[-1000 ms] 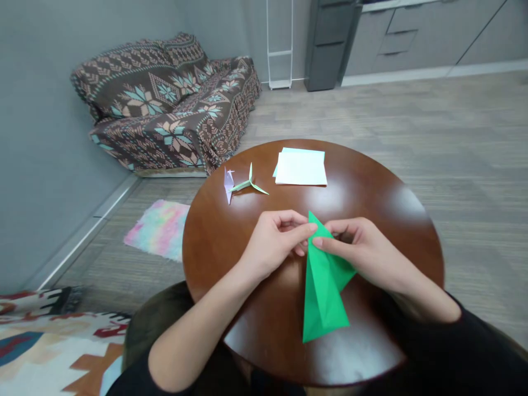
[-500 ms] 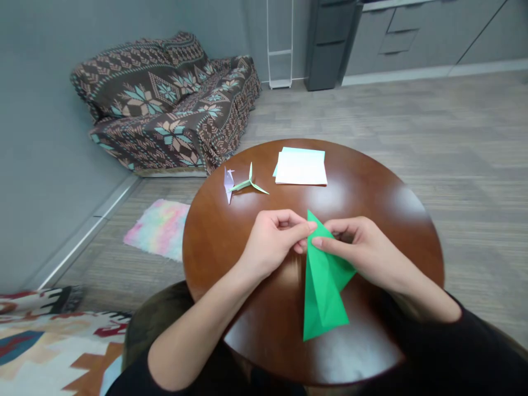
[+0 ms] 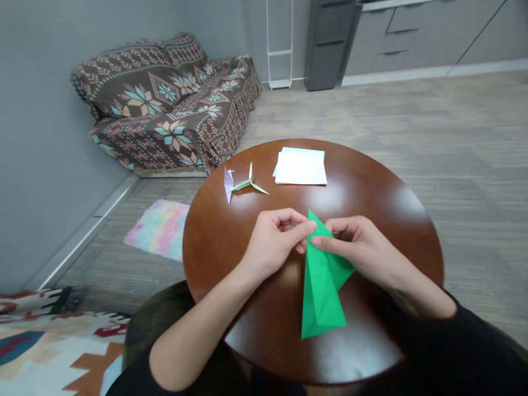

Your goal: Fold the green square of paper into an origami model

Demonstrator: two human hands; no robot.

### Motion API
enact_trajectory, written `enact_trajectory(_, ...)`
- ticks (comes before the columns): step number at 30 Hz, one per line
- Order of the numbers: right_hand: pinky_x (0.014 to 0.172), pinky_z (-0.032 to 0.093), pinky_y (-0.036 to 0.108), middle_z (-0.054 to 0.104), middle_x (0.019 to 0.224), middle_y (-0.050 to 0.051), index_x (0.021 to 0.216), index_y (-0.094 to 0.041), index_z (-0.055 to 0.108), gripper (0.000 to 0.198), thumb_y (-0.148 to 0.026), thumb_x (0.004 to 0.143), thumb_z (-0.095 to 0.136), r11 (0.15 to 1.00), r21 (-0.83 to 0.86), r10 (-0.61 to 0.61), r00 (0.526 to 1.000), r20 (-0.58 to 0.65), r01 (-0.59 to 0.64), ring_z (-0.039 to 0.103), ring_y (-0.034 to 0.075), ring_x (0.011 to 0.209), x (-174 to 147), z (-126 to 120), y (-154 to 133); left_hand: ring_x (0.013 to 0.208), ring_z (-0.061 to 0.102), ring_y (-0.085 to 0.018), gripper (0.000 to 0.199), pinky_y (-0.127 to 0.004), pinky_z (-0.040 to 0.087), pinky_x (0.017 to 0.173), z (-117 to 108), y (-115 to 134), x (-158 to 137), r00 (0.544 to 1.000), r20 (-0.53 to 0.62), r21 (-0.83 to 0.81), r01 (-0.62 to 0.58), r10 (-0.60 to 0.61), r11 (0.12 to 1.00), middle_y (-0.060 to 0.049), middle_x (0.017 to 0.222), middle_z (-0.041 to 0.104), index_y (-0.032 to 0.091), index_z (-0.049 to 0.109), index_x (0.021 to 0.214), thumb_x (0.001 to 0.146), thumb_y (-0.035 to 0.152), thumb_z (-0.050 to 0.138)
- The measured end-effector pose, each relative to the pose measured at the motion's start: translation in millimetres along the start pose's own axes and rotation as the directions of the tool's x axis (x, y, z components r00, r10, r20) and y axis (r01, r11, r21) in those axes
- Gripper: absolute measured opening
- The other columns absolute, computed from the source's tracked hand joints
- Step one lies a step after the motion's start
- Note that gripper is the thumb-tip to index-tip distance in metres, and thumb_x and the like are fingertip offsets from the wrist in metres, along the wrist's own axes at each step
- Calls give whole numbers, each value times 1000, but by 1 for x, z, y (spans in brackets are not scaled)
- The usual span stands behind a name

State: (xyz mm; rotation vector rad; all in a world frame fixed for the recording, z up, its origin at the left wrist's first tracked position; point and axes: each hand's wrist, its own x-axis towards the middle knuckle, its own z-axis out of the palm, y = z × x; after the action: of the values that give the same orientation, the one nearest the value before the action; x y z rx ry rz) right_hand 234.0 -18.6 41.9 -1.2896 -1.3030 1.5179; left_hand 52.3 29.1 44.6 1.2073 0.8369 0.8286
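A folded sheet of green paper [image 3: 324, 294] hangs over the near half of the round table, its narrow tip upward and its wide end toward me. My left hand [image 3: 276, 236] pinches the paper's left edge near the tip, thumb on the front face. From the other side my right hand [image 3: 350, 242] grips it just below the tip, with its thumb on the front and the other fingers behind. The fingers behind the sheet are partly hidden. Crease lines run down the paper, and a flap sticks out to the right.
On the brown round table [image 3: 218, 247] stand a light green three-pointed folded paper [image 3: 249, 183] and a purple folded paper [image 3: 228, 186], far left. A stack of white and pale blue sheets [image 3: 301, 168] lies at the back. Beyond are a patterned sofa [image 3: 165, 110] and a fluffy rug [image 3: 159, 228].
The lower end of the green paper has swung slightly left and up. Both hands keep their grip in nearly the same place.
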Motion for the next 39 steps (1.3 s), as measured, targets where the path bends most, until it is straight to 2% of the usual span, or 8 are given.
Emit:
enact_trajectory(6,54,33,26,59,63,-1,73,-16,71,35,-48,81,82,1000,-27,-1,1000,2,1,45,11,57,0,2,-2,47,51,-7,29,-20,39,48,0,-4,2,1000,-18,-57,0,-1,998,1,57,64,14,72,72,73,38,88)
enact_trajectory(13,54,34,25,60,63,-2,78,-15,74,33,-46,79,83,999,-44,2,1000,-4,-3,46,12,58,1,3,-2,46,49,-6,29,-20,39,48,2,-4,2,999,-37,-76,-7,4,997,2,54,61,14,72,70,72,37,89)
enact_trajectory(19,58,40,26,71,72,3,76,-16,74,30,-44,79,83,998,52,-27,995,-91,32,55,14,62,1,6,-2,47,50,-7,27,-21,39,49,4,-4,0,999,-38,-62,-8,6,998,2,57,63,14,73,70,74,36,87)
enact_trajectory(23,55,39,25,70,68,2,72,-17,71,32,-45,75,86,998,62,-20,991,-130,29,54,13,58,2,8,-3,47,50,-7,28,-21,38,49,6,-6,0,998,-64,-64,-30,26,997,2,56,62,14,72,70,73,37,87)
enact_trajectory(29,57,42,26,70,68,1,73,-16,73,33,-46,73,87,999,51,16,998,-67,-13,56,14,59,2,8,-1,44,46,-6,28,-21,38,47,5,-8,2,989,-135,-86,-78,66,993,5,52,58,15,70,70,74,38,87)
enact_trajectory(33,57,41,26,70,67,1,77,-15,76,29,-42,74,87,999,44,27,998,-51,-25,56,14,59,2,6,0,44,45,-6,27,-20,36,47,3,-7,3,995,-91,-86,-56,48,995,5,53,58,15,71,72,75,37,86)
enact_trajectory(36,59,42,26,73,71,2,76,-15,77,27,-40,74,88,997,77,27,999,-44,-24,58,14,61,2,5,0,47,47,-6,27,-20,36,47,2,-6,3,1000,-21,-53,-7,6,999,2,59,63,14,73,72,73,37,88)
enact_trajectory(39,59,43,26,74,72,2,75,-16,77,25,-39,74,88,994,107,27,998,-48,-22,58,14,61,3,5,0,50,48,-6,29,-20,36,47,2,-7,1,1000,-5,-32,19,-19,999,1,63,66,14,73,71,70,37,90)
